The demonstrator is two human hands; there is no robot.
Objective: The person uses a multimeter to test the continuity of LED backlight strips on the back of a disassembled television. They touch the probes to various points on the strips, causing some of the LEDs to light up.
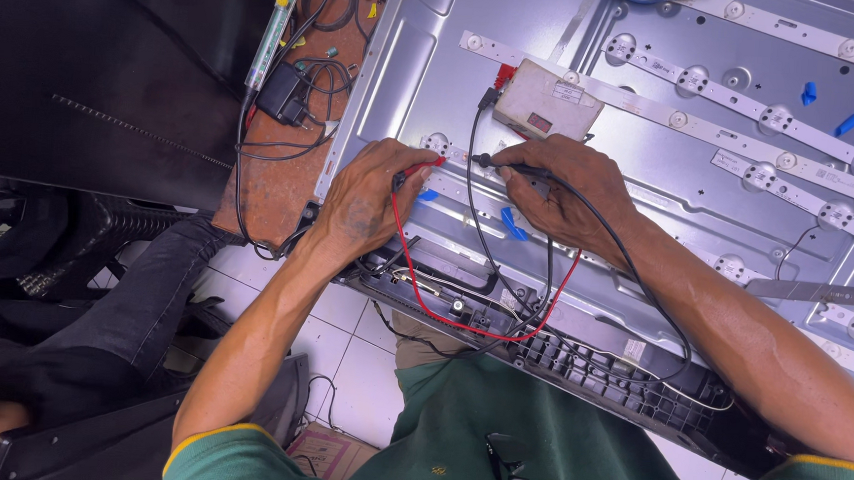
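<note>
Two hands pinching probes, left hand the red probe, right hand the black probe, testing the light strip; next, probably steady tips.

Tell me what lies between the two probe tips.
In the head view, a short bare stretch of white LED strip separates the red probe from the black probe.

white tile floor, dark cabinet
</note>
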